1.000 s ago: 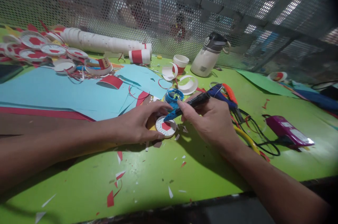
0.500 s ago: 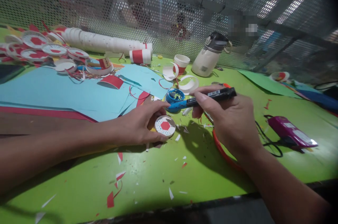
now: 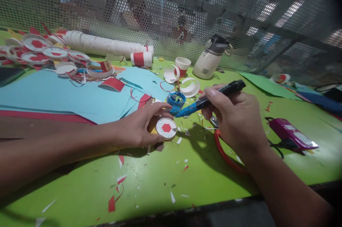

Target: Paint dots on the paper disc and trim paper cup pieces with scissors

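Note:
My left hand point(image 3: 139, 127) rests on the green table point(image 3: 149, 184), its fingers steadying a small white paper disc point(image 3: 166, 128) with a red hexagon in the middle. My right hand point(image 3: 235, 120) grips a black marker point(image 3: 211, 98) with a blue tip, held slanted, its tip just above and to the right of the disc. Right behind the disc stands a small blue pot of paint point(image 3: 176, 99).
Light blue paper sheets point(image 3: 66, 95) cover the left. Finished red-and-white discs point(image 3: 45, 50) and a long stack of paper cups point(image 3: 107, 45) lie at the back left. A white bottle point(image 3: 211, 61), cut cup rings point(image 3: 189, 86), a purple device point(image 3: 291, 134) and cables lie right. Mesh wall behind.
My right hand lifted the marker off the disc toward the blue pot, then tilted its tip back down toward the disc. My left hand stayed on the disc.

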A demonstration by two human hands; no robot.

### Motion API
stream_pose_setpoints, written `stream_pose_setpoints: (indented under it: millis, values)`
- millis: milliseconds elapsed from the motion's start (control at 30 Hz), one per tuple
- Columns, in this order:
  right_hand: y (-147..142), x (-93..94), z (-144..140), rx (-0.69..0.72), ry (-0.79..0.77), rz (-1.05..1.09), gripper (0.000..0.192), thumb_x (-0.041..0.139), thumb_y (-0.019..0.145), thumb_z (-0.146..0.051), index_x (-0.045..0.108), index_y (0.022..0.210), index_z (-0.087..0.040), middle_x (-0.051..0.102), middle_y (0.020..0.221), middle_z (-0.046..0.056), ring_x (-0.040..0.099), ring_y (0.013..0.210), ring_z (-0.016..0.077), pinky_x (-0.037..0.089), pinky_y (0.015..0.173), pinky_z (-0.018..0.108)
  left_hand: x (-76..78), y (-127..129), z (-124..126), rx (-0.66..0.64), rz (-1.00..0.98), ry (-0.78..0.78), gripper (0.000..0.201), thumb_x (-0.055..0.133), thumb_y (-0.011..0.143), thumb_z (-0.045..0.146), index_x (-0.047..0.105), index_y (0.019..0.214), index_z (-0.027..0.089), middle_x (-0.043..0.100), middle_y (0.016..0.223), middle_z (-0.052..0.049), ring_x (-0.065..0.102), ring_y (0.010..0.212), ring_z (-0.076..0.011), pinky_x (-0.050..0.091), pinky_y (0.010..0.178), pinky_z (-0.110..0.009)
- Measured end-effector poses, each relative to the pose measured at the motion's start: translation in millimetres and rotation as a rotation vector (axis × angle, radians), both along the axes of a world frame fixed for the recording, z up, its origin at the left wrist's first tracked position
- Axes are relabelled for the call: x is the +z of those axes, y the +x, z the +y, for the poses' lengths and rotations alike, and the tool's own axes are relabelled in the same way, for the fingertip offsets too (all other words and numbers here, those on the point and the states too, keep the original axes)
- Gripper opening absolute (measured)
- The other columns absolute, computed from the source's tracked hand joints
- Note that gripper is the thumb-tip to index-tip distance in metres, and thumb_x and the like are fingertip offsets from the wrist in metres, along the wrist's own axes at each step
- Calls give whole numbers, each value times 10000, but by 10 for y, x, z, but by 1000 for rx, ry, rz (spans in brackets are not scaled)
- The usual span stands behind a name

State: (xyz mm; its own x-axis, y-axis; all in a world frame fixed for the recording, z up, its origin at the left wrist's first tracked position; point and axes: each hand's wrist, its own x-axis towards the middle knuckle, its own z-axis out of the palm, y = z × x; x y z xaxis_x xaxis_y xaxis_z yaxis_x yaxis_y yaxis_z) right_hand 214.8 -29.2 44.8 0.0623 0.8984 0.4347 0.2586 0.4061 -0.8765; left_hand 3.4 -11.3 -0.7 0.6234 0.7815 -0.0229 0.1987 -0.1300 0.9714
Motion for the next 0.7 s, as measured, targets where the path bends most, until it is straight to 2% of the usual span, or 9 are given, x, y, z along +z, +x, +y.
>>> stream_pose_setpoints:
  millis: [100,200,300,500,700]
  values:
    - [17,14,7,2,-2,10,109,660,845,-298,683,770,-222,596,548,-28,514,463,120,412,457,271,-15,-1,-3,-41,-71,-131,685,713,782,218,311,1335,213,531,1298,-208,684,655,-143,542,527,-256]
    - [59,32,45,-58,35,62,116,663,852,-325,697,826,-218,617,609,-22,516,502,116,422,490,271,-33,-2,6,-62,-110,-164,707,711,774,183,280,1333,215,537,1276,-190,660,578,-108,512,459,-218]
    - [102,31,112,-83,57,88,122,688,837,-333,695,853,-213,608,607,-27,533,543,121,440,533,271,-40,3,22,-61,-81,-136,700,719,757,172,299,1316,202,580,1207,-156,656,572,-111,502,457,-214]
    - [106,26,188,78,-75,29,145,633,847,-274,686,928,-166,601,625,-14,556,620,139,474,605,284,-66,-3,48,-58,-34,-116,691,716,754,191,307,1311,201,578,1231,-181,658,590,-126,487,471,-234]
    - [12,24,254,-1,-90,-231,240,607,851,-338,690,874,-114,635,632,13,571,587,135,468,567,277,-65,-15,54,-77,25,-70,596,697,760,213,352,1245,199,660,995,-73,661,604,-156,506,541,-283]
